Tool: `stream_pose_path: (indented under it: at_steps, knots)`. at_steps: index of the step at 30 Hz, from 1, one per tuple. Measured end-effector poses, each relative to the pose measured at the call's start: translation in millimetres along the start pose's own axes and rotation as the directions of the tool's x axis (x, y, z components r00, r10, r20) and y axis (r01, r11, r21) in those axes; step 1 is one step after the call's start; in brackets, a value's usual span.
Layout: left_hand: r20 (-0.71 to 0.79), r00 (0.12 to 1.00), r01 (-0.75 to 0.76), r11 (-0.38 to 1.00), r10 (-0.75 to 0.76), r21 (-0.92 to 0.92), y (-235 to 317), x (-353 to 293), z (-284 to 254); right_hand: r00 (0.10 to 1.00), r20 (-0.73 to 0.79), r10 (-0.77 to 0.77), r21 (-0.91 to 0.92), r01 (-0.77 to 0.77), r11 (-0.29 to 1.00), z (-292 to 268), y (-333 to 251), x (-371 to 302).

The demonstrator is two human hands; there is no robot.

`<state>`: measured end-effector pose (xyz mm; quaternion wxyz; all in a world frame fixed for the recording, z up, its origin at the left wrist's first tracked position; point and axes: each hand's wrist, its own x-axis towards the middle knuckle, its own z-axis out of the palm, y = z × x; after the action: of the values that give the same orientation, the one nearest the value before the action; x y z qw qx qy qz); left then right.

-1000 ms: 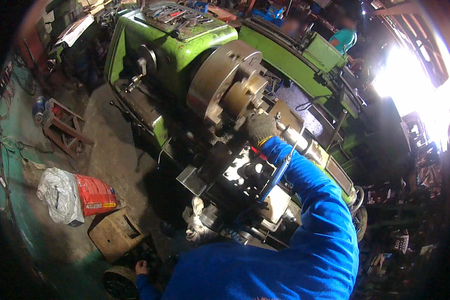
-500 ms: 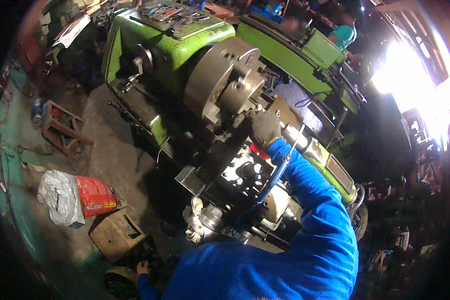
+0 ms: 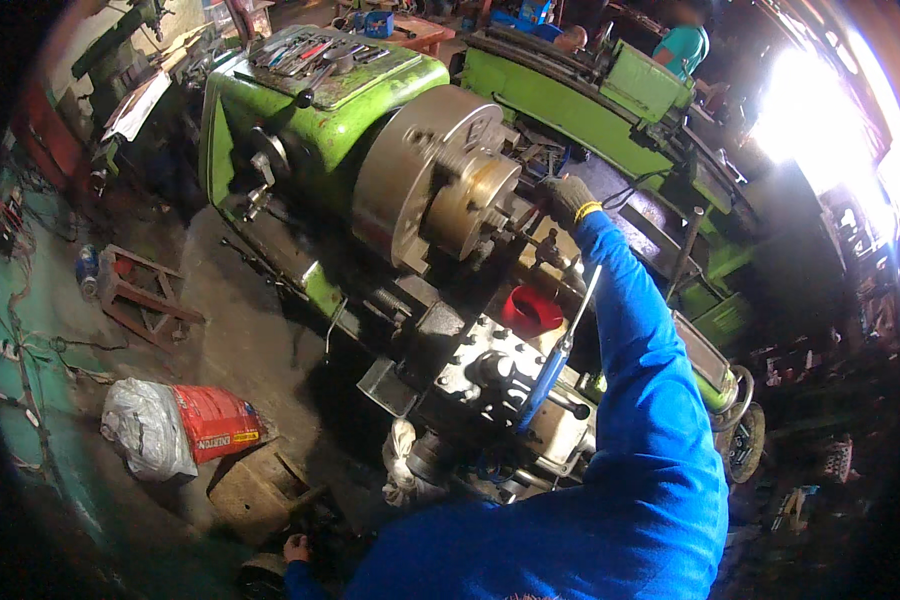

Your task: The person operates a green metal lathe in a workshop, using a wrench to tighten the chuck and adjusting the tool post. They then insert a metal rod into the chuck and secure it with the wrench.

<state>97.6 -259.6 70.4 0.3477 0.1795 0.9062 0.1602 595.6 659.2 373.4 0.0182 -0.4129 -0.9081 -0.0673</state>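
Note:
On a green lathe, a large steel chuck [image 3: 395, 170] bears a thick round metal workpiece [image 3: 460, 215]. My right hand [image 3: 572, 198], in a grey knit glove with a yellow cuff, reaches just past the workpiece's outer end. Its fingers are bent, and what they hold is hidden. Below that arm, a blue-handled tool with a thin metal shaft [image 3: 547, 385] rests by the tool post [image 3: 495, 370]. A red cup [image 3: 532, 312] stands beside the tool post. Low at the left, my bare left hand [image 3: 296, 548] is curled in shadow around something unclear.
Small tools lie on the headstock top [image 3: 320, 55]. A red and silver bag [image 3: 185, 430], a tan box [image 3: 255, 490] and a rusty metal stand [image 3: 145, 295] sit on the floor at left. Another green machine [image 3: 580, 95] stands behind; a person in teal [image 3: 685, 48] is farther back.
My right hand has moved away from the tool post, farther out past the workpiece, uncovering the red cup. The chuck's jaws show at a different angle. The whole view has shifted slightly.

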Motion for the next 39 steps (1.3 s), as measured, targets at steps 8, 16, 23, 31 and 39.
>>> stream_pose_path:
  at_steps: [8,16,23,31,39]
  knots:
    - [-0.022,0.989,0.150,0.982,-0.148,0.119,44,-8,-20,0.970,0.132,-0.202,0.209,0.172,0.963,41,41,17]
    - [0.054,0.990,-0.139,0.984,0.134,0.112,58,37,-16,0.962,0.159,-0.221,0.229,0.181,0.956,1,23,23]
    - [0.192,0.971,-0.119,0.982,0.146,-0.145,180,143,66,0.953,0.224,0.206,0.614,-0.302,0.729,-56,-32,-37]
    - [0.230,0.878,-0.397,0.907,0.420,-0.141,298,249,132,0.929,0.242,0.279,0.403,-0.357,0.843,-55,-12,-32]
    - [0.120,0.885,-0.453,0.892,0.450,-0.002,237,227,69,0.874,0.475,0.100,0.415,-0.323,0.851,-23,-8,15]
